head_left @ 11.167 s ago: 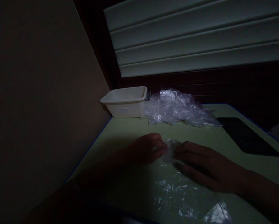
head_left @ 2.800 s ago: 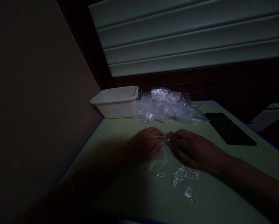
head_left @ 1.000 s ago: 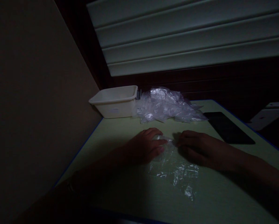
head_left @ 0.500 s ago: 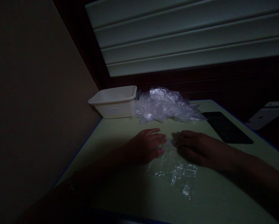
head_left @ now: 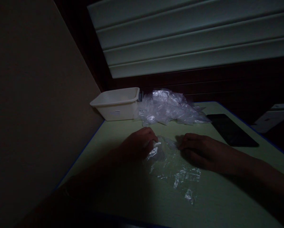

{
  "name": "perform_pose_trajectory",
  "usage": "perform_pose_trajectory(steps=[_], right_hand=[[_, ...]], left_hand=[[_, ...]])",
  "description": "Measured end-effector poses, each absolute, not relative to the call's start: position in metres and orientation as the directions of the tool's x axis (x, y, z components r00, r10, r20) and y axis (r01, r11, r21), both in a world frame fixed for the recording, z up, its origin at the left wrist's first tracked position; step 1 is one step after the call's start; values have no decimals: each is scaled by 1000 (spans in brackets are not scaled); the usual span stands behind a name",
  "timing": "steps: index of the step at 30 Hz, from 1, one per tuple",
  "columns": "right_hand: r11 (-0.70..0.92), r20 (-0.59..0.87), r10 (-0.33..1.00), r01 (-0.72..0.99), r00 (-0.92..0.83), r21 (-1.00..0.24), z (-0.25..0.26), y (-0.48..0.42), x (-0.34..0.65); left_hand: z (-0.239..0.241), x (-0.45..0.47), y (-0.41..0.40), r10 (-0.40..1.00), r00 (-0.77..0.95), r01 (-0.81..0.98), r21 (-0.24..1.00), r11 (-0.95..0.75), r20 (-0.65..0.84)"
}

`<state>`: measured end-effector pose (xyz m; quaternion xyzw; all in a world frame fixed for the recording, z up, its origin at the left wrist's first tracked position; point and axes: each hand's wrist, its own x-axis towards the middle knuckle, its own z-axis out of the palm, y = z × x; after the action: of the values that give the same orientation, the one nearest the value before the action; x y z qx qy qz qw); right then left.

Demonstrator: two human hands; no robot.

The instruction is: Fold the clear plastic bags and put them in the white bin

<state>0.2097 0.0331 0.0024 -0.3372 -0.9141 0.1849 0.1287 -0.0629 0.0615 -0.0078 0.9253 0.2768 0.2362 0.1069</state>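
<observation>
A clear plastic bag (head_left: 177,171) lies crinkled on the light green table, its lower end spreading toward me. My left hand (head_left: 142,144) has its fingers closed on the upper left edge of the bag, where a shiny fold of film rises beside the thumb. At the bag's upper right edge is my right hand (head_left: 196,147), fingers curled together with their tips down on the film. Shadow hides the underside of both hands.
A white plastic bin (head_left: 115,104) stands at the back left by the wall. Beside it is a heap of clear plastic bags (head_left: 168,107). A dark tablet-like slab (head_left: 232,129) lies at the right of the table (head_left: 123,196), which has a blue edge.
My left hand has gone from spread fingers to a closed grip on the bag and moved slightly left, lifting a fold of film. My right hand stays nearly still.
</observation>
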Motion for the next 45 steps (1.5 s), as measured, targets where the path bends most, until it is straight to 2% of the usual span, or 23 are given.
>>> perform_pose_trajectory(steps=[5,9,13,17,28,32,36,41,45], right_hand=[[705,117,666,571,-736,-421,1,34,210],[704,110,666,572,-738,-422,1,33,210],[694,103,670,573,-735,-436,4,30,208],[693,92,670,576,-737,-433,6,28,207],[690,98,666,562,-739,-456,5,29,207],[679,57,669,579,-741,-451,6,28,207],[673,45,675,590,-736,-447,8,27,206],[669,71,681,580,-729,-464,9,27,205],[684,121,678,561,-725,-466,6,30,206]], left_hand=[[-9,-66,61,634,729,532,371,-761,256],[-12,-69,65,704,670,584,418,-696,235],[-22,-76,70,820,530,725,384,-571,216],[-26,-80,73,854,498,770,376,-516,151],[-22,-74,76,867,485,672,587,-452,112],[-21,-68,75,906,422,609,731,-308,30],[-19,-61,75,935,350,423,901,-99,-62],[-19,-59,75,936,344,372,926,-67,-71],[-25,-60,73,936,352,449,877,-173,4]])
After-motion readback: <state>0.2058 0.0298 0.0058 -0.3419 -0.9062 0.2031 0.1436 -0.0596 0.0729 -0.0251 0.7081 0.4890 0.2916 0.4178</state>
